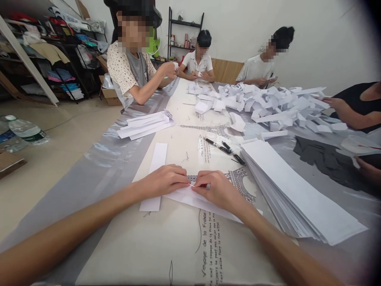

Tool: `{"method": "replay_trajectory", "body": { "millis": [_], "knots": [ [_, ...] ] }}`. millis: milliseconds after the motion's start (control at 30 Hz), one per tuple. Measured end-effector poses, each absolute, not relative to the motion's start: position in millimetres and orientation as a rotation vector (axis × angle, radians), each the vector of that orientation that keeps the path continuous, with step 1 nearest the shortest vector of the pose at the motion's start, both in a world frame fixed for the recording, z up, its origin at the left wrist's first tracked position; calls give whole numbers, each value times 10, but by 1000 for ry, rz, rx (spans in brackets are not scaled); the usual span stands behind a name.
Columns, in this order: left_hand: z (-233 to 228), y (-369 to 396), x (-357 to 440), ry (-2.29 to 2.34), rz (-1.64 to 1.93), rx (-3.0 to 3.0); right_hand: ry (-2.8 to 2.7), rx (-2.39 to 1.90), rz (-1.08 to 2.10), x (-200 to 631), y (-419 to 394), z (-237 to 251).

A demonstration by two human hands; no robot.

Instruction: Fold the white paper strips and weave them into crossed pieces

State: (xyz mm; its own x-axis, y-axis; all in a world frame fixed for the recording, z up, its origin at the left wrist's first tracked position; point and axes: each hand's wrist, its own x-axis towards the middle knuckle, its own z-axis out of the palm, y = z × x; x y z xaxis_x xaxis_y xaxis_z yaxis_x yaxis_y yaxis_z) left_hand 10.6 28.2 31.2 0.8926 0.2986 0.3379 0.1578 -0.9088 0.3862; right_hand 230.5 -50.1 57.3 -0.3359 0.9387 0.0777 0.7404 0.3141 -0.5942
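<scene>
Both my hands meet over the middle of the table, pinching the upper edge of a white paper strip (218, 207). My left hand (166, 179) is closed on it, fingertips together. My right hand (218, 190) pinches the same edge right beside, thumb and forefinger nearly touching my left fingertips. The strip slants down to the right and passes beneath my right wrist. Another white strip (157, 157) lies flat on the cloth, partly covered by my left hand. A thick stack of long white paper strips (291, 186) rests to the right of my right forearm.
Several pens (218, 146) lie beyond my hands. A pile of folded paper pieces (276, 103) covers the far right, and loose strips (145, 124) lie at the left. Dark cloth (324, 163) is beyond the stack. Several people sit around the printed tablecloth (143, 254).
</scene>
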Motion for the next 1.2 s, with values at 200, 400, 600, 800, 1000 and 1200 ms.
{"method": "replay_trajectory", "body": {
  "millis": [200,400,600,800,1000,1200],
  "knots": [
    [368,254,172,259,596,2750,-2177,-1452,652,2319,-494,552],
    [388,245,174,171,660,2872,-2195,-1444,625,2310,-484,549],
    [377,243,202,78,652,3035,-2200,-1439,654,2308,-466,544],
    [377,357,97,82,657,3057,-2238,-1498,719,2494,-459,625],
    [397,380,45,153,619,3009,-2245,-1553,668,2640,-480,629],
    [414,378,87,261,477,2838,-2243,-1528,690,2674,-477,595]
  ]
}}
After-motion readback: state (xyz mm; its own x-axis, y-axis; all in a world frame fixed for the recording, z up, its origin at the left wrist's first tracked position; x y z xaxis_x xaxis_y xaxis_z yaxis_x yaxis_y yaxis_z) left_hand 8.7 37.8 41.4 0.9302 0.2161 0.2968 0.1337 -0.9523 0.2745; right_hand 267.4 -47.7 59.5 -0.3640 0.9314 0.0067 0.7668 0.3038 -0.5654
